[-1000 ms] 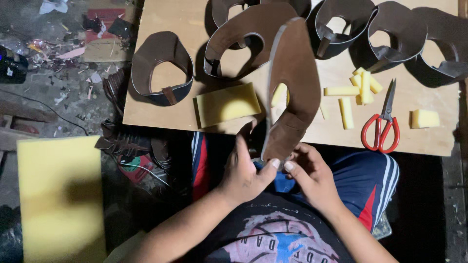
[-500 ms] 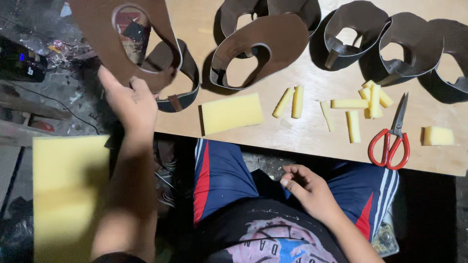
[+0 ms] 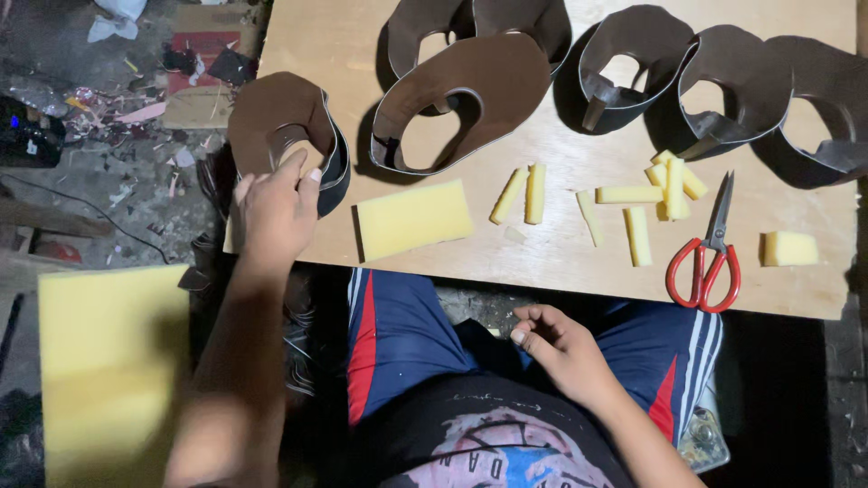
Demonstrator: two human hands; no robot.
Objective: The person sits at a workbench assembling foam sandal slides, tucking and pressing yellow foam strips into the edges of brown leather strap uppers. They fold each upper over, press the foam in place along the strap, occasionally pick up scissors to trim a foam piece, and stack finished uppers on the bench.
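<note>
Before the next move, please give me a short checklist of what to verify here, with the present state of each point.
1. Left hand grips the brown leather piece at the board's left edge: ok.
2. That piece rests fully on the wooden board: not ok, it overhangs the edge.
3. Right hand is free, over the lap: ok.
4. Red scissors lie away from both hands: ok.
5. Yellow foam block is on the board beside the left hand: ok.
6. Seam inside the held piece: cannot tell.

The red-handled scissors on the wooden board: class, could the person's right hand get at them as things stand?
Probably yes. The right hand rests empty over the lap, and the red-handled scissors lie near the wooden board's front edge, nothing between them.
</note>
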